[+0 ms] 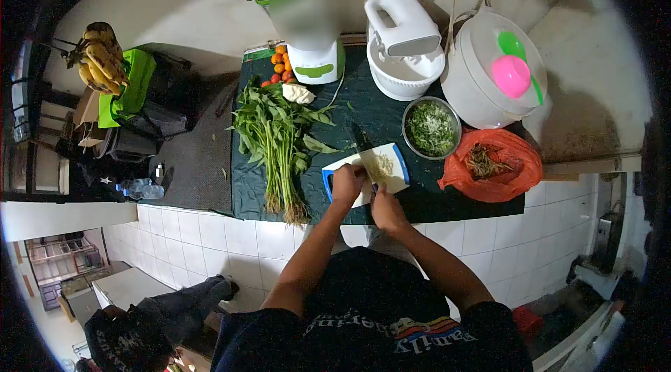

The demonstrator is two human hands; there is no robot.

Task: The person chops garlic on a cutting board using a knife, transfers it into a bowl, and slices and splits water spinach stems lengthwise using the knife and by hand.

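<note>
A white cutting board with blue edges point(397, 175) lies near the table's front edge. My right hand point(386, 208) is closed round the handle of a knife point(363, 152), whose dark blade points away from me over the board. My left hand point(348, 183) is closed on the board's left part, beside the blade; what its fingers hold is hidden. Small pale chopped pieces point(384, 164) lie right of the blade. Left of the board rests a bunch of leafy green stems with roots point(279, 155). A metal bowl point(432, 155) with chopped greens stands right of the board.
Along the back are a blender point(314, 63), a white mixer point(407, 43) and a large white cooker point(482, 71). A red plastic bag point(517, 180) sits at the right, tomatoes and small orange fruits point(279, 64) at the back left. Another person point(133, 333) is at the lower left.
</note>
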